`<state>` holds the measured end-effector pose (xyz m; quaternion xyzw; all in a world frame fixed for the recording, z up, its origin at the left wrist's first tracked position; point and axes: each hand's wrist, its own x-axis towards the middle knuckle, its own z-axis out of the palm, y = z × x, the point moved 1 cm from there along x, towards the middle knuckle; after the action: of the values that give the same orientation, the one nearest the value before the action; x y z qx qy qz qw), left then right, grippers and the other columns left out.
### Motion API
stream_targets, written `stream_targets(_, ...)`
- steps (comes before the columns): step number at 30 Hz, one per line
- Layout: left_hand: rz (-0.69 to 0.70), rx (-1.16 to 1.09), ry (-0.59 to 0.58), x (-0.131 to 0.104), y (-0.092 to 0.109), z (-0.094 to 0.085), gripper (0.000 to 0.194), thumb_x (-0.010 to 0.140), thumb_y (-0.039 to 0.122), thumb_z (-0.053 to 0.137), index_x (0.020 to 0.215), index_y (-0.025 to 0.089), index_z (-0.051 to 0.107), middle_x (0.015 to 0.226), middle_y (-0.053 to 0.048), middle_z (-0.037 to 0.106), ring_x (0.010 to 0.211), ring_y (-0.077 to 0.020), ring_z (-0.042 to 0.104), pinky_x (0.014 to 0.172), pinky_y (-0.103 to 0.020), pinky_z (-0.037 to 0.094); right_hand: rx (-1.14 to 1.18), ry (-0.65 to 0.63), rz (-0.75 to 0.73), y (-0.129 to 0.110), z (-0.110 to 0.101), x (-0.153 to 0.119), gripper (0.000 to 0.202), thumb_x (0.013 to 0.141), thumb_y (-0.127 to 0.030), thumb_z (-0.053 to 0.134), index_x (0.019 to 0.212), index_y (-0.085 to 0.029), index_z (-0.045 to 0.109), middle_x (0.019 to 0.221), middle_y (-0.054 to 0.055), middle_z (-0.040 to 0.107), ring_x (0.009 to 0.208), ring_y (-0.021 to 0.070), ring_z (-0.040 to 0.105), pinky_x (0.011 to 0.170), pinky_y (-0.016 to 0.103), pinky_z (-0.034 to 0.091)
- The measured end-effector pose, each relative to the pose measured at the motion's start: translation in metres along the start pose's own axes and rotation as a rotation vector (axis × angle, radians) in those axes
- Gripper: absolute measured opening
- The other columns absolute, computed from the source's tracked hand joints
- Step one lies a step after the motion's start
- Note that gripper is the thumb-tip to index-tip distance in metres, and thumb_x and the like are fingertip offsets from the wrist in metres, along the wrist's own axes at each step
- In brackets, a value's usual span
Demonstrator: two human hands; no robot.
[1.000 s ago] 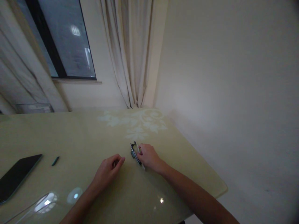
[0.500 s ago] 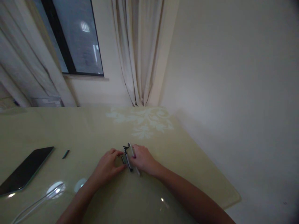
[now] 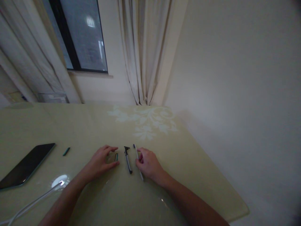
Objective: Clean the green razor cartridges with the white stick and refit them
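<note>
A razor with a dark head and a grey-and-black handle lies on the table between my hands, touched by neither. To its left, my left hand has thumb and fingers spread around a small dark razor cartridge. The thumb tip is close to the cartridge's near end; whether it touches is hard to tell. On the other side, my right hand pinches a slim white toothbrush with a dark tip, held roughly parallel to the razor. Another dark green cartridge-like piece lies farther left.
A dark tablet lies at the left of the glossy table. A white cable runs near the front left. Behind the table are curtains and a window; a bare wall stands at the right.
My left hand has shifted left with the small cartridge, away from the razor. The toothbrush in my right hand has moved slightly right, widening the gap to the razor. The view has shifted a little.
</note>
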<state>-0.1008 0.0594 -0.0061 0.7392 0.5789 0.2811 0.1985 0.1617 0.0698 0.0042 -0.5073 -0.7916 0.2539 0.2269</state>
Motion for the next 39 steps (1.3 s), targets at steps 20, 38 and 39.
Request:
stream_targets(20,-0.222,0.501,0.117,-0.006,0.088,0.033,0.033,0.094,0.04,0.056,0.076,0.019,0.074,0.111,-0.015,0.073,0.115,-0.0388,0.059,0.092,-0.054,0.04,0.094,0.075,-0.1,0.002,0.014,-0.003,0.038,0.088,-0.008,0.069,0.126,-0.013,0.072,0.105,0.01,0.069,0.08,0.0185,0.066,0.081,0.032,0.056)
stream_targets(38,0.119,-0.203,0.205,0.005,0.116,0.043,0.028,0.097,0.047,0.063,0.09,0.027,0.083,0.102,-0.008,0.077,0.101,-0.0306,0.067,0.095,-0.048,0.051,0.63,0.049,-0.164,0.006,-0.037,-0.014,0.05,0.105,-0.062,0.055,0.089,-0.018,0.071,0.09,0.004,0.065,0.085,0.0183,0.063,0.073,0.028,0.051)
stream_targets(39,0.12,-0.201,0.197,0.006,0.116,0.047,0.029,0.097,0.048,0.064,0.091,0.028,0.084,0.101,-0.008,0.077,0.1,-0.0307,0.068,0.094,-0.048,0.051,0.654,0.08,-0.161,0.008,-0.038,-0.016,0.048,0.104,-0.061,0.057,0.089,-0.018,0.072,0.093,0.005,0.066,0.088,0.0191,0.063,0.075,0.029,0.051)
